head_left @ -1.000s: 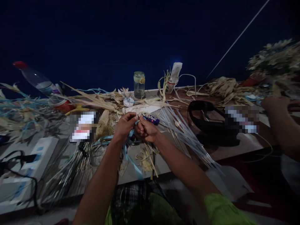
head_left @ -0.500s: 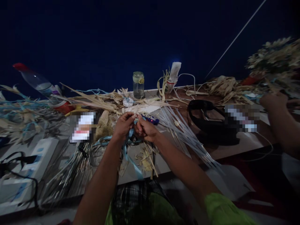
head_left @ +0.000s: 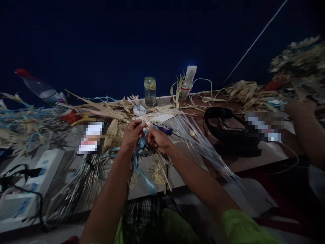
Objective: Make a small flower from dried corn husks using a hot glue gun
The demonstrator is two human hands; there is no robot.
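Note:
Over the table's middle, my left hand (head_left: 132,134) and my right hand (head_left: 158,137) come close together, fingertips pinched. Between them is something small and pale, too blurred to name. Light blue ribbon (head_left: 148,184) hangs below my hands and trails toward the front edge. Just beyond my right hand lies a dark blue object with a small red light (head_left: 164,129), partly hidden by the fingers. A white round roll (head_left: 139,110) and dry corn husks (head_left: 109,107) lie behind my hands.
A glass jar (head_left: 150,92) stands at the back. Clear plastic rods (head_left: 205,149) and a black headband-like device (head_left: 231,135) lie to the right. On the left are a power strip (head_left: 45,173), thin wires (head_left: 78,183) and a tilted plastic bottle (head_left: 40,88). Another person's hand (head_left: 301,110) is at far right.
My fingertips draw slightly apart, my left hand shifting a little left. A bit more of the pale thing shows between them. The rest of the table stays as it was.

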